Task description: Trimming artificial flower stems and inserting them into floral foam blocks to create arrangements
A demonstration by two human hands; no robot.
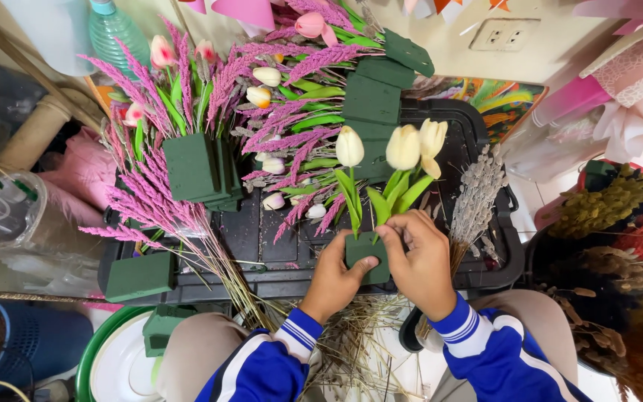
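Crate (485, 134), black and wide, carries many foam bricks with pink grass and tulips. At its near edge a small green foam block (366, 257) stands with three pale tulips (403, 149). Left hand (333, 279) grips this block from the side; right hand (418, 260) pinches a stem at the block's top, pushing it in, I think.

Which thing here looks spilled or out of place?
Dry stems and straw lie scattered loose on the floor between the person's knees, below the green foam block held by the left hand and right hand.
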